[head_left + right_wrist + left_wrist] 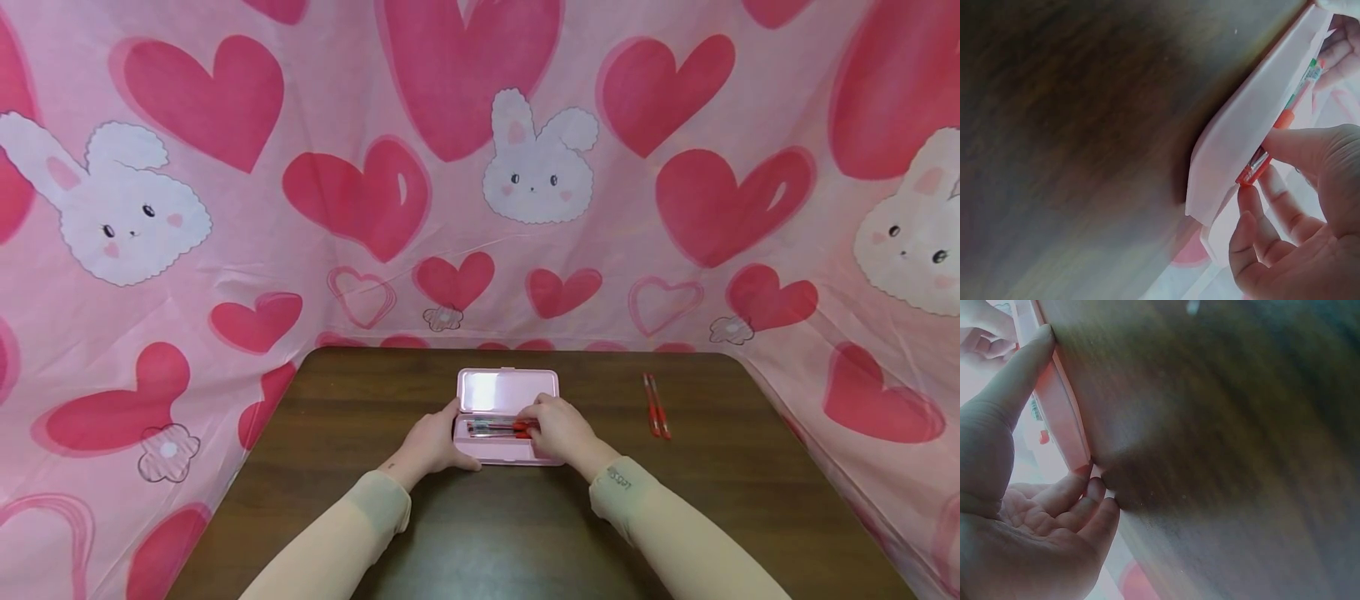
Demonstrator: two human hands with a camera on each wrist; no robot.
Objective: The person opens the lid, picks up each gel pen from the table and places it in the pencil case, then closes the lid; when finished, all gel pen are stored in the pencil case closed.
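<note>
A pink cloth (pixel 450 208) printed with hearts and rabbits hangs behind the pencil case (pixel 497 452), and the dark wooden table (pixel 495 533) spreads beneath it. The case lies open in front of you, its lid (pixel 510 392) folded back on the far side of the tray. Your left hand (pixel 432 442) grips the left end of the case, thumb along the front edge and fingers round the corner. Your right hand (pixel 562 427) is over the right end, thumb and fingertips drawn narrow on the red tips of pens (pixel 491 428) that lie lengthwise in the tray (how many you actually pinch, you cannot tell from these views). To the right of the case, well apart from it, two loose pens (pixel 650 406) with red parts lie side by side on the table.

To handle this well, let your left hand brace the case firmly enough that it cannot slide, but without tipping its front edge. Pinch lightly with the right, and line the pens up with the long side of the case; a slanted one could catch on the rim or the hinge. Watch that your right knuckles do not knock the lid.
</note>
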